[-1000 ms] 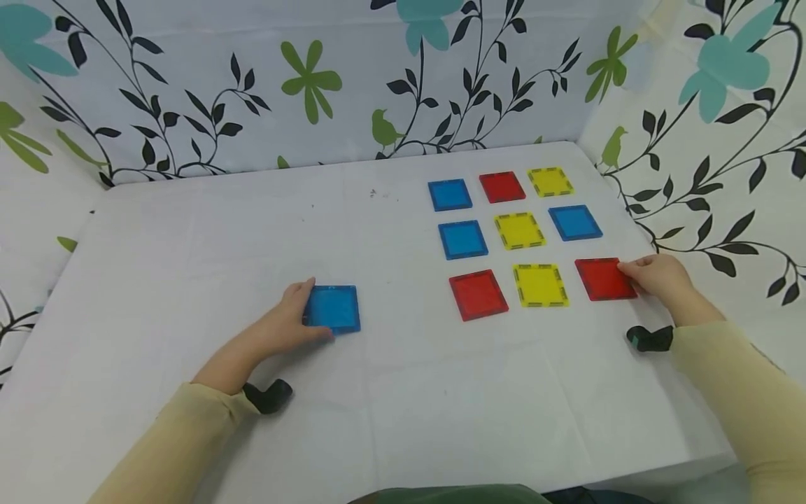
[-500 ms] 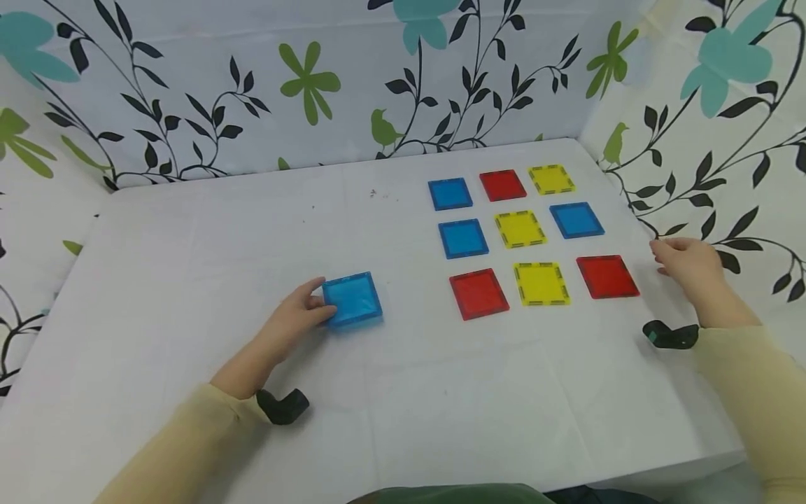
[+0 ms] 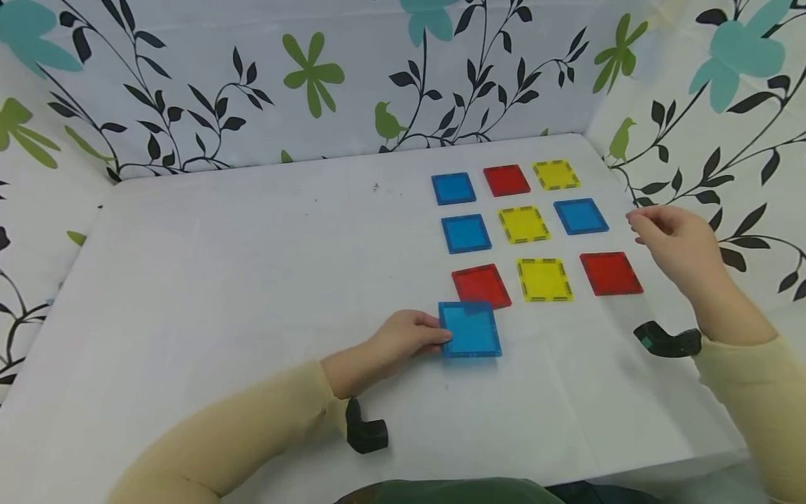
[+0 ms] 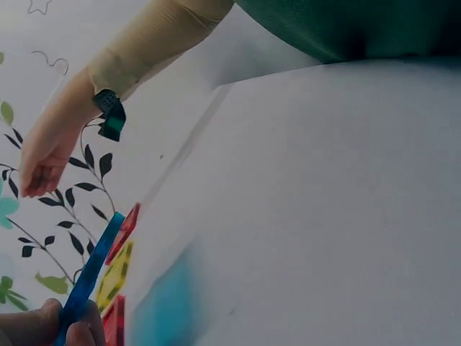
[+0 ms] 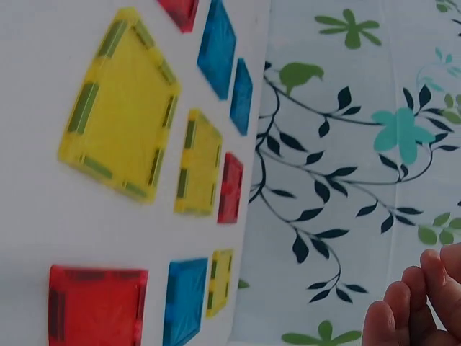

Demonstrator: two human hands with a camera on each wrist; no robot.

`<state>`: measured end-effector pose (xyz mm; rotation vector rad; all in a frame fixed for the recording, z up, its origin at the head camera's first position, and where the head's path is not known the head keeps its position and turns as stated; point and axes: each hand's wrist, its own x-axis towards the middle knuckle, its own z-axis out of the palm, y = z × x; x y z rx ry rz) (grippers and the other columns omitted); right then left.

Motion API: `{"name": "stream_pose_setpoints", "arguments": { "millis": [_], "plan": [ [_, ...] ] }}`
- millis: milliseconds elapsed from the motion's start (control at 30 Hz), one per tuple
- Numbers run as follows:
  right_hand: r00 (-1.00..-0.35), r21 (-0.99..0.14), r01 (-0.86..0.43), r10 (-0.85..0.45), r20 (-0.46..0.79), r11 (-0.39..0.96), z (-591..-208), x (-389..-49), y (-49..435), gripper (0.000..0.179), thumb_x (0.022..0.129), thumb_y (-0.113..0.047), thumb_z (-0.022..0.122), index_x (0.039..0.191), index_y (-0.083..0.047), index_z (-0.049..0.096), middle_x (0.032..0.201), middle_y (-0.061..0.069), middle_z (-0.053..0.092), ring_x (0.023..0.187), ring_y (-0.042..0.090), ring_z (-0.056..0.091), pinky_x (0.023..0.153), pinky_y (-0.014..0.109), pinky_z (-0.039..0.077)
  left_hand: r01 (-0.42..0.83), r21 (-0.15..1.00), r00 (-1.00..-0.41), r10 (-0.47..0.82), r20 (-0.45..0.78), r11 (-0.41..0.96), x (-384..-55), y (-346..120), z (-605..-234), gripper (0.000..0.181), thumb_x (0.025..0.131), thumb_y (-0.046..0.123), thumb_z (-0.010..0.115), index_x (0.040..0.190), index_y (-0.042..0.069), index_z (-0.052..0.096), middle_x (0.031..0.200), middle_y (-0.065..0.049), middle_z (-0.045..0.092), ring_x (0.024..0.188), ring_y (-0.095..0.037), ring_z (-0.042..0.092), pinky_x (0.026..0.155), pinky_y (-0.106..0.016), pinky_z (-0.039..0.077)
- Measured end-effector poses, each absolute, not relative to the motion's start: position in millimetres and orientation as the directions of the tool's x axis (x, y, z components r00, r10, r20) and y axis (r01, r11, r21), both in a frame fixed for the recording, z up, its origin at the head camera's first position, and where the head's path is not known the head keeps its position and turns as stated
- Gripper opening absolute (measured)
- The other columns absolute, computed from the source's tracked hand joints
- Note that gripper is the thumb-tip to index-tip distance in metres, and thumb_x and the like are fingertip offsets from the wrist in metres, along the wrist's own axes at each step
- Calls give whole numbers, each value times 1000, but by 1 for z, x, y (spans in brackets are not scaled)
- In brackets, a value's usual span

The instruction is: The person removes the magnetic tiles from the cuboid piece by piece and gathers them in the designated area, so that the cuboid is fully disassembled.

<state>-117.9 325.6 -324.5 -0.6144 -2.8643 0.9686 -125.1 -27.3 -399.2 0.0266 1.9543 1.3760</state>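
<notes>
My left hand point(image 3: 399, 343) pinches a translucent blue square magnetic tile point(image 3: 474, 332) by its left edge. In the head view the tile overlaps the near edge of a red tile point(image 3: 483, 280). From the left wrist, the blue tile point(image 4: 92, 267) appears edge-on between thumb and fingers, held above the table. My right hand point(image 3: 680, 245) hovers at the table's right edge with fingers loosely bent and nothing in them. Nearest to it lie another blue tile point(image 3: 581, 216) and another red tile point(image 3: 611, 274). Fingertips point(image 5: 414, 288) of that hand show at the lower right of the right wrist view.
Flat tiles form three rows on the right of the white-covered table point(image 3: 252, 266). Among them are a yellow tile point(image 3: 544, 280) in the near row and a yellow tile point(image 3: 524, 225) in the middle. Leaf-patterned cloth point(image 3: 352, 133) stands behind and to the right.
My left hand has lifted the blue tile and carried it right, to the near-left red tile. My right hand has let go of the near-right red tile and moved up and away.
</notes>
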Motion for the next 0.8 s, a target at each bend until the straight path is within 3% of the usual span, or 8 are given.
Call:
{"name": "stream_pose_setpoints", "arguments": {
  "millis": [300, 533, 800],
  "plan": [
    [-966, -564, 225, 257, -23, 794, -320, -114, 298, 53, 93, -46, 36, 124, -6, 49, 113, 19, 52, 102, 33, 45, 68, 28, 42, -330, 789, -719, 404, -566, 518, -115, 11, -411, 27, 79, 26, 69, 95, 5, 64, 77, -6, 63, 66, -12, 61, 65, -19, 52],
    [-974, -597, 191, 225, -19, 779, -321, -116, 290, 53, 93, -45, 37, 126, -4, 48, 117, 21, 51, 107, 37, 45, 86, 52, 44, -360, 781, -728, 370, -577, 509, -102, 26, -419, 25, 80, 25, 69, 92, 5, 62, 73, -4, 62, 61, -9, 61, 62, -15, 50],
    [-977, -618, 174, 211, -13, 767, -320, -118, 284, 52, 93, -45, 37, 124, -4, 49, 119, 20, 51, 106, 35, 47, 89, 54, 42, -316, 784, -751, 364, -550, 534, -97, 32, -417, 22, 82, 27, 67, 82, 6, 60, 60, -3, 61, 52, -10, 58, 51, -12, 43]
  ]
}}
